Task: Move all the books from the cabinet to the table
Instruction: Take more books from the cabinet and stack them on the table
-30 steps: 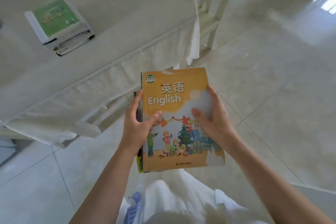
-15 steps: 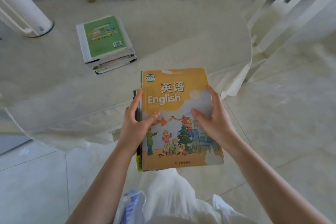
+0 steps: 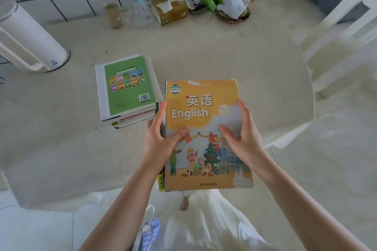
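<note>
Both hands, left hand [image 3: 161, 138] and right hand [image 3: 242, 138], grasp the book bundle [image 3: 204, 108] over the table [image 3: 204, 57]; lower books could slip out during lowering.

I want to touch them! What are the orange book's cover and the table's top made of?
Orange book: looks like glossy paper or thin card; light glares off its cover and the edges look worn. Table: covered by a cream cloth, probably fabric; its hem hangs in folds.

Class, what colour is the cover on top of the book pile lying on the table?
Green, with a barcode and small pictures: the top cover of the pile, seen in the head view.
</note>
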Motion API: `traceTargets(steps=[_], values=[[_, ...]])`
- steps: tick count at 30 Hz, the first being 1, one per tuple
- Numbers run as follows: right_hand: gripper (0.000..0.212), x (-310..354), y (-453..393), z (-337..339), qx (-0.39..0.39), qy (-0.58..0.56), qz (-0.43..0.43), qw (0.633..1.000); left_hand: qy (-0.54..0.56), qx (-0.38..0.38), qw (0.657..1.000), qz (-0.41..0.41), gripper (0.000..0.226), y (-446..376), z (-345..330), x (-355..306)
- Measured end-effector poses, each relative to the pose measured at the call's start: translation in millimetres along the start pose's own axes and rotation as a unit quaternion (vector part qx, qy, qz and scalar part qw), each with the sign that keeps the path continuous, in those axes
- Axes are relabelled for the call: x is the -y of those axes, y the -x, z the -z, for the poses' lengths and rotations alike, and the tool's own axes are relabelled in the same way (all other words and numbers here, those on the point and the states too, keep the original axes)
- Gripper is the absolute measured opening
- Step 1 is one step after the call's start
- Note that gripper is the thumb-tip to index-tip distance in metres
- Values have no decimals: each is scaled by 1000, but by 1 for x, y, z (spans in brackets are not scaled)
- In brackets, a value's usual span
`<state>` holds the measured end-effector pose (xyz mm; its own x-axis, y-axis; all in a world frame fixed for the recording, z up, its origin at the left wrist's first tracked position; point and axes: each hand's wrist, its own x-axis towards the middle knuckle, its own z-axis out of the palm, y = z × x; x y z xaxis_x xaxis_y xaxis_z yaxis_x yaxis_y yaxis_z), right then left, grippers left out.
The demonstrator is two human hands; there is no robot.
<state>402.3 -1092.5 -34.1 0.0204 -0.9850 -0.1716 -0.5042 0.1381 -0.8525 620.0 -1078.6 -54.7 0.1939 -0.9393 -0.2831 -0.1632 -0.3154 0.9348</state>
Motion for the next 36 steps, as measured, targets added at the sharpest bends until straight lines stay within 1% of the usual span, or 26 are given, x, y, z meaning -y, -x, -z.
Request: traceTargets(steps=[1, 4, 7, 9, 10, 12, 13, 14, 15, 17, 19, 21, 24, 27, 28, 30, 32, 34, 36], values=[[89, 0, -11, 2, 5, -5, -5, 1000, -6, -6, 1000, 1, 93, -10, -5, -3], [106, -3, -47, 12, 11, -68, -40, 997, -16, -18, 1000, -13, 91, -38, -21, -11], [111, -6, -89, 29, 29, -119, -108, 987, -9, -49, 999, -12, 98, -61, -40, -28], [106, -5, -116, 41, 53, -158, -147, 975, 9, -70, 998, 2, 109, -77, -49, -41], [98, -5, -128, 46, 67, -164, -156, 972, 11, -78, 997, 10, 114, -84, -51, -46], [75, -6, -152, 53, 100, -155, -162, 969, 27, -77, 996, 32, 124, -99, -53, -54], [68, -7, -162, 55, 116, -153, -159, 969, 46, -71, 995, 45, 127, -105, -52, -56], [65, -8, -171, 57, 128, -153, -154, 968, 65, -61, 994, 59, 127, -112, -52, -58], [64, -8, -179, 58, 132, -156, -148, 968, 75, -52, 993, 71, 122, -117, -51, -58], [66, -6, -190, 58, 132, -164, -116, 971, 66, -47, 993, 81, 96, -126, -48, -58], [71, -6, -198, 57, 139, -158, -73, 975, 50, -57, 994, 77, 72, -133, -46, -58], [76, -14, -203, 53, 152, -153, -31, 976, 38, -64, 996, 38, 63, -137, -44, -58], [71, -34, -196, 42, 120, -131, -19, 984, 15, -62, 998, -13, 67, -139, -43, -48], [44, -47, -183, 35, 81, -75, 22, 994, -17, -69, 997, -8, 73, -136, -42, -25], [41, -50, -179, 33, 73, -73, 35, 994, -17, -69, 997, -1, 75, -135, -42, -19], [50, -53, -173, 31, 54, -68, 59, 994, -30, -71, 997, 4, 81, -131, -41, -7], [64, -58, -169, 30, 52, -52, 94, 993, -52, -75, 996, -17, 77, -127, -39, -1], [78, -63, -169, 32, 79, -51, 108, 990, -62, -49, 996, -52, 76, -126, -36, 3], [86, -71, -171, 35, 115, -75, 96, 986, -58, -6, 997, -51, 84, -129, -32, 15]])
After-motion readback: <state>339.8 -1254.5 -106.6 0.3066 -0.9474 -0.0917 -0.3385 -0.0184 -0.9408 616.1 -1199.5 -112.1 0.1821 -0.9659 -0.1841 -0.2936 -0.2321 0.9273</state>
